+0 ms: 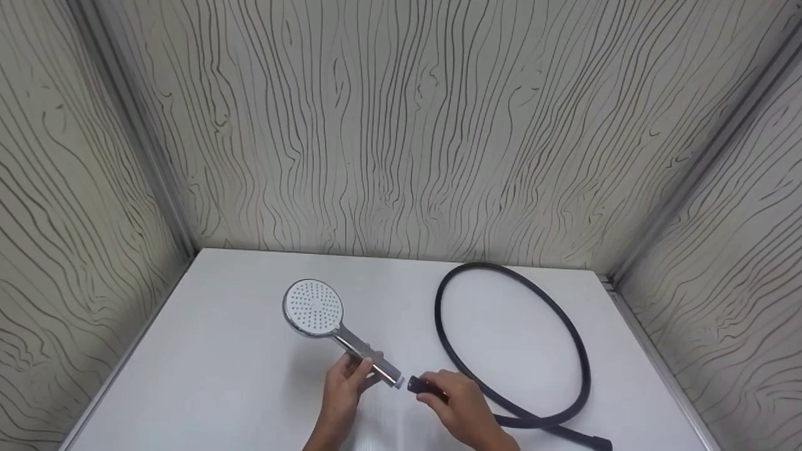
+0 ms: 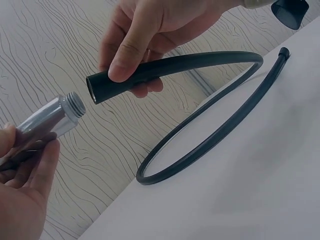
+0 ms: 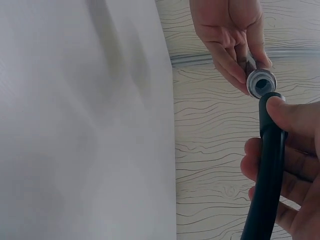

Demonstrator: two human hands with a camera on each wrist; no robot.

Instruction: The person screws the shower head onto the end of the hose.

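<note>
My left hand (image 1: pixel 343 389) grips the chrome handle of a shower head (image 1: pixel 313 307), its round white nozzle face turned up toward the head camera. The handle's threaded end (image 2: pixel 74 106) points at the hose. Between thumb and fingers, my right hand (image 1: pixel 460 401) pinches the black end fitting of a shower hose (image 2: pixel 165 64). In the left wrist view a small gap parts the fitting's open mouth from the threads. The right wrist view looks into the hollow handle end (image 3: pixel 261 83), with the hose fitting overlapping its lower edge.
The hose (image 1: pixel 586 357) lies in a wide loop on the right of the white table (image 1: pixel 188 363). Its other end fitting (image 1: pixel 601 443) rests near the front right. Wood-grain patterned panels (image 1: pixel 388 125) rise behind and at both sides.
</note>
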